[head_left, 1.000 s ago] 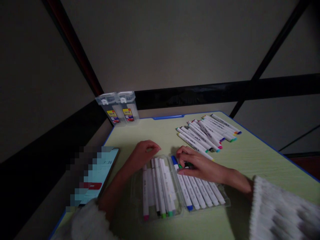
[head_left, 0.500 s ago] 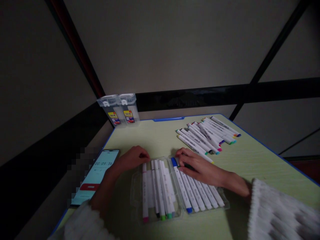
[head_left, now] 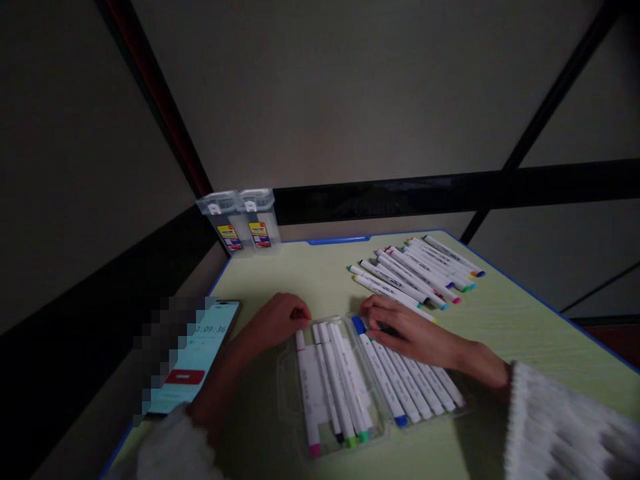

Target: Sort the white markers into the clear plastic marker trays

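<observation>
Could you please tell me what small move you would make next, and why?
I would probably nudge the pink-ended marker toward the black-ended marker with the left hand, which is close to the former's upper end: a visible gap separates these two, whereas the neighbouring row of markers lies closely together.

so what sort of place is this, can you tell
Probably a room corner at home used as a desk, though that's a guess: a small table with a blue edge stands near panelled walls, with white markers spread out on it.
</observation>
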`<move>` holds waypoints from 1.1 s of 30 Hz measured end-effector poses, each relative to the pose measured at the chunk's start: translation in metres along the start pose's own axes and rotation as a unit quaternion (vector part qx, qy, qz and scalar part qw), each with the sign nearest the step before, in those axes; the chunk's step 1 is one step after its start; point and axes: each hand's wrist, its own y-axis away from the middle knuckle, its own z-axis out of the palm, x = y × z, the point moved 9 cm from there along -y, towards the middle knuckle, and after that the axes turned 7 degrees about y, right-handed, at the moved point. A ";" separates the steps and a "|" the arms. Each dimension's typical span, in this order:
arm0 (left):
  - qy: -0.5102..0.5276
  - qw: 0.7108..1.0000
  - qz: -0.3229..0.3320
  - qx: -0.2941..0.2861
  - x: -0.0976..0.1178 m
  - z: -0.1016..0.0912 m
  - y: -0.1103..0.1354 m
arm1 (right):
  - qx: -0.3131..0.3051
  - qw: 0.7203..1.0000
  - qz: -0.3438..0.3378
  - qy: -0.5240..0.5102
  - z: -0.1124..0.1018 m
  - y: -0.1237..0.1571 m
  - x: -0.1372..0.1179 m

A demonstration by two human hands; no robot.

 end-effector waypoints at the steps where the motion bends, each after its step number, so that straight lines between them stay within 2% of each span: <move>1: 0.014 1.000 0.010 0.018 0.003 -0.003 0.000 | -0.001 1.000 0.001 0.006 0.000 0.000 0.000; 4: 0.063 0.995 0.050 0.057 0.015 -0.006 -0.001 | 0.008 1.000 -0.002 0.029 -0.002 0.002 -0.003; 8: 0.078 0.993 0.067 0.058 0.020 0.004 -0.003 | 0.023 0.997 -0.032 0.066 -0.004 0.004 -0.015; 14: 0.055 0.995 0.074 0.032 0.021 0.018 -0.005 | 0.016 0.985 -0.151 0.076 0.003 0.015 -0.050; 17: 0.064 0.995 0.074 0.031 0.020 0.019 -0.006 | 0.006 0.981 -0.179 0.076 0.008 0.021 -0.064; 24: 0.074 0.994 0.073 0.017 0.019 0.023 -0.008 | -0.001 0.969 -0.195 0.148 0.022 0.035 -0.087; 33: 0.096 0.993 0.063 0.007 0.019 0.023 -0.008 | 0.009 0.967 -0.174 0.184 0.028 0.035 -0.089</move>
